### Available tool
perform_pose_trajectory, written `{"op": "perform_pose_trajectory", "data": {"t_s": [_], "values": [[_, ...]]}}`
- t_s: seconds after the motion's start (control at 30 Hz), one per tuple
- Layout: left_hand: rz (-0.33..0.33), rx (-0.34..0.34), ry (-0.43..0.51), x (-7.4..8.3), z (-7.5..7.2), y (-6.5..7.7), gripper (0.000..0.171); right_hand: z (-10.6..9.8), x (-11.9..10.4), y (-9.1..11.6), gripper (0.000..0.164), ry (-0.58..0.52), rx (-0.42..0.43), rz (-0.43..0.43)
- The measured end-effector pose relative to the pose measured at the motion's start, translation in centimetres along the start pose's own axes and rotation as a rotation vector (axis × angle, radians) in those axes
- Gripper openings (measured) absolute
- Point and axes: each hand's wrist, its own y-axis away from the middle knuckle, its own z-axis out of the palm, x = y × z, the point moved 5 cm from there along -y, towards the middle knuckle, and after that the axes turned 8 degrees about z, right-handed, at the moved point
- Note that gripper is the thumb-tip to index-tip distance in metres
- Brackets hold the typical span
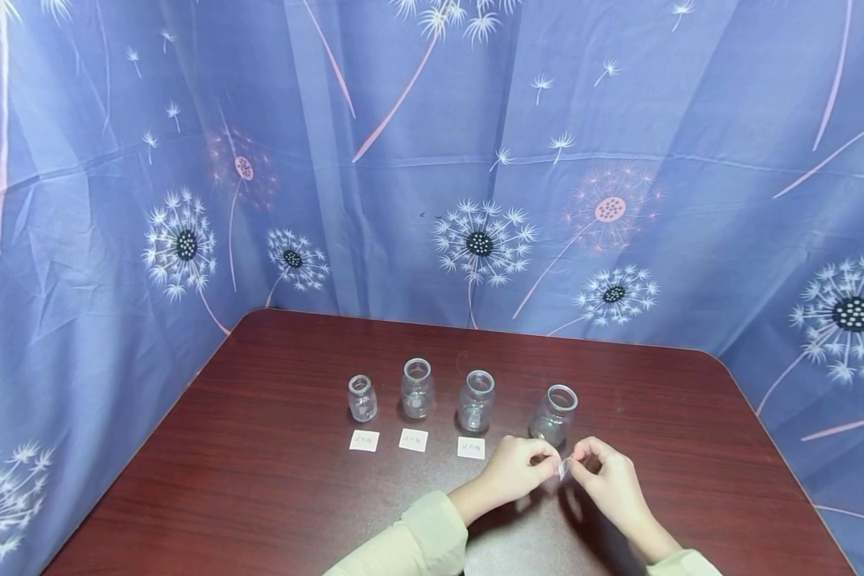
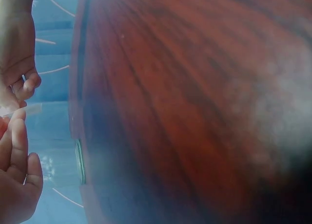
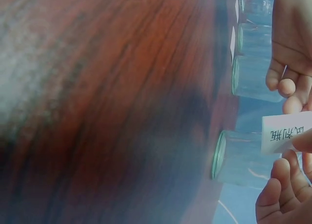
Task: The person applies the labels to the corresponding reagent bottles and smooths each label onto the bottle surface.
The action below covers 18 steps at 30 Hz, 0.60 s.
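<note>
Four clear glass jars stand in a row on the dark wooden table (image 1: 259, 496). White paper labels (image 1: 414, 439) lie in front of the three left jars. In front of the rightmost jar (image 1: 554, 414) my left hand (image 1: 550, 464) and right hand (image 1: 578, 466) meet just above the table. Both pinch a small white label (image 1: 563, 468) between their fingertips. The right wrist view shows this label (image 3: 285, 131) with handwriting on it, held near the rightmost jar (image 3: 239, 158) lying across the view. In the left wrist view only the label's edge (image 2: 29, 108) shows between the two hands.
Blue cloth printed with dandelions (image 1: 475, 160) hangs behind and on both sides of the table. The other jars (image 1: 417, 389) stand a short way left of my hands. The table's rounded far corners (image 1: 713, 356) sit close to the cloth.
</note>
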Motion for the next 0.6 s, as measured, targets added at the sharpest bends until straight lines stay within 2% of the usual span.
{"op": "perform_pose_trajectory", "data": {"t_s": [0.23,0.6], "values": [[0.071,-0.008,-0.148,-0.04,0.39,0.06,0.012,0.09,0.06,0.11,0.025,-0.012,-0.035,0.042],[0.14,-0.017,-0.229,-0.03,0.66,0.01,0.009,0.17,0.16,0.06,0.024,-0.025,-0.051,0.037]]}}
